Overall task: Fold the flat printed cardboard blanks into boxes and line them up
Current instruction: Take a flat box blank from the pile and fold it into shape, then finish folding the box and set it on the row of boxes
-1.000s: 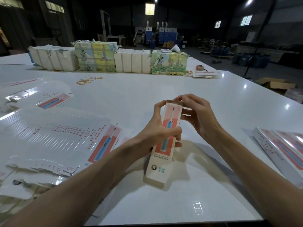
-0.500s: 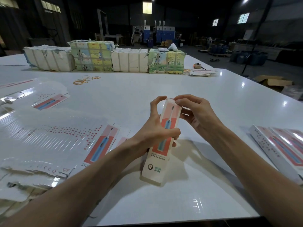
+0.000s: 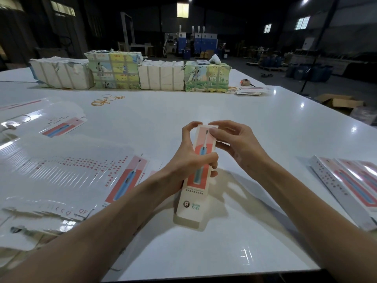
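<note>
Box (image 3: 190,209) held by left hand (image 3: 188,160) and right hand (image 3: 238,144).

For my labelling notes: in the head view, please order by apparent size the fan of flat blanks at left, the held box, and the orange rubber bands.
Largest: fan of flat blanks.
Then: held box.
Smallest: rubber bands, though they lie farther from the camera.

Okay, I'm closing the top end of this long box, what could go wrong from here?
The left hand grips the long pink-and-white printed cardboard box mid-body; squeezing could dent its panels. The right hand pinches its top end; a skewed push might crease the flap. The fanned pile of flat blanks lies beside your left forearm and could get swept.
</note>
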`<state>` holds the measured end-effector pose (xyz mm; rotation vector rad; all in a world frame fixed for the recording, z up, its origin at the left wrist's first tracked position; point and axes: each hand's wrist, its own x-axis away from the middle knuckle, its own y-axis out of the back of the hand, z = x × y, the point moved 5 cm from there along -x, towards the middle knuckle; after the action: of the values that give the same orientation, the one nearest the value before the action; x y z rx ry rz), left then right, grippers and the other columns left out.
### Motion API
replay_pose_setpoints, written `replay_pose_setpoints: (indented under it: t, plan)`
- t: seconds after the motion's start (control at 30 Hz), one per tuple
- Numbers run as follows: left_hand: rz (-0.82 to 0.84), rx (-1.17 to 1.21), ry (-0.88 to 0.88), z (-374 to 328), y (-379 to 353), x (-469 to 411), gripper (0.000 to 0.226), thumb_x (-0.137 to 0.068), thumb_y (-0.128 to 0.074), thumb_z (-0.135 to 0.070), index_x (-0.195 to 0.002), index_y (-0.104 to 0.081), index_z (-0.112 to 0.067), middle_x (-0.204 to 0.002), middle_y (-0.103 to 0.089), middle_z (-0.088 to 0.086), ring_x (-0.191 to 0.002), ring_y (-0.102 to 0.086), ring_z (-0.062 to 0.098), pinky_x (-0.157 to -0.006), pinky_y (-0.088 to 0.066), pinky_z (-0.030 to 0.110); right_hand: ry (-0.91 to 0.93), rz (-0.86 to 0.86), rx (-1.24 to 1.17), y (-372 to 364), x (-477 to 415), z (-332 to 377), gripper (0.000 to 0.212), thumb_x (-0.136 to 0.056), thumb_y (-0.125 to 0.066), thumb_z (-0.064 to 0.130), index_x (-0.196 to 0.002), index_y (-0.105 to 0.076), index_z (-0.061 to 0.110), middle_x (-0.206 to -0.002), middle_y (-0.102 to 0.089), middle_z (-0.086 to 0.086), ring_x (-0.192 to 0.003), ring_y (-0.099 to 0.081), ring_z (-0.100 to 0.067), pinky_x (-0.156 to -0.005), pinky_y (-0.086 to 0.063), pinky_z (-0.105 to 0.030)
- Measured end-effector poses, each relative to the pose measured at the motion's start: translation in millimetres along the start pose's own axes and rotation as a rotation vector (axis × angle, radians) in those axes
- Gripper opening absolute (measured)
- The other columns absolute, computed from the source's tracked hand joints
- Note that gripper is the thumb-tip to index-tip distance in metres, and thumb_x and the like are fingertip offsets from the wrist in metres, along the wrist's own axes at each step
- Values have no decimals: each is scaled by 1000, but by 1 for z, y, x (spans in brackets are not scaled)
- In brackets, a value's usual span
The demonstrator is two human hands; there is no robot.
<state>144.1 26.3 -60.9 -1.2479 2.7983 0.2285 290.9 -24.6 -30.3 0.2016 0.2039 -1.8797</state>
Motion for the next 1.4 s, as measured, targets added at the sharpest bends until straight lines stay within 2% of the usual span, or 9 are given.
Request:
replay_pose_setpoints:
  t: [0.23, 0.4, 0.57, 0.7, 0.87, 1.0, 1.17, 1.27, 1.4]
  plan:
    - [29, 38, 24, 3, -4, 1, 89, -86, -79, -2, -139, -25, -48, -112, -59, 14, -73, -76, 23, -67, -64, 34, 186, -51, 306, 2, 1, 4, 12, -101, -69, 15, -99, -76, 6, -98, -79, -5, -100, -76, -24, -89, -64, -47]
    - [35, 200, 54, 3, -3, 0, 82, -88, -78, -9, -138, -27, -49, -112, -65, 19, -78, -77, 30, -68, -63, 35, 203, -69, 415, -4, 4, 1, 22, -103, -67, 18, -122, -71, 8, -115, -76, -2, -108, -73, -16, -98, -60, -40]
    - [-145, 451, 25, -4, 1, -4, 51, -108, -51, -26, -153, -27, -26, -134, -58, 24, -104, -74, 34, -85, -64, 48, 269, -114, 822, -21, 11, 6, 34, -102, -63, 47, -130, -57, 29, -127, -54, 6, -111, -58, -8, -94, -56, -32]
    - [-58, 620, 95, -4, -3, -3, 69, -106, -50, -50, -161, -25, -18, -151, -49, 24, -128, -63, 42, -96, -59, 56, 135, 53, 1040, -33, 20, 3, 67, -89, -55, 78, -133, -52, 28, -120, -53, 6, -100, -59, -10, -84, -56, -32]
    - [15, 330, 113, 1, -13, 2, 62, -103, -48, -61, -158, -26, -43, -140, -63, 4, -113, -73, 23, -83, -64, 37, 168, -108, 1077, -6, 38, 20, 46, -96, -68, 50, -126, -63, 15, -112, -66, 2, -88, -64, -12, -67, -48, -16]
    - [12, -70, -27, 6, -7, 1, 25, -107, -58, -20, -130, -68, -22, -98, -79, 3, -78, -76, 18, -66, -56, 23, 69, -235, 1179, 43, 63, 23, 41, -97, -68, 44, -128, -66, 16, -112, -63, 3, -79, -59, -9, -63, -44, -15]
    - [125, -215, -85, 8, -14, 5, 30, -103, -55, -8, -104, -80, -23, -89, -78, 4, -75, -70, 17, -69, -52, 25, -104, -374, 1476, 116, 100, 20, 42, -99, -65, 43, -133, -61, 19, -124, -60, -1, -105, -54, -17, -92, -53, -39]
    - [147, -234, -92, 8, -16, 5, 31, -103, -55, -8, -102, -81, -26, -88, -77, 2, -76, -69, 15, -71, -51, 23, -197, -401, 1766, 144, 120, 10, 39, -104, -53, 36, -139, -51, 19, -139, -54, -3, -123, -50, -23, -110, -43, -44]
    - [159, -277, -99, 9, -15, 6, 33, -103, -54, -8, -101, -81, -27, -88, -77, 1, -79, -69, 14, -75, -50, 23, -232, -427, 1762, 160, 135, 8, 41, -105, -56, 39, -141, -47, 23, -140, -54, -1, -123, -56, -22, -108, -47, -44]
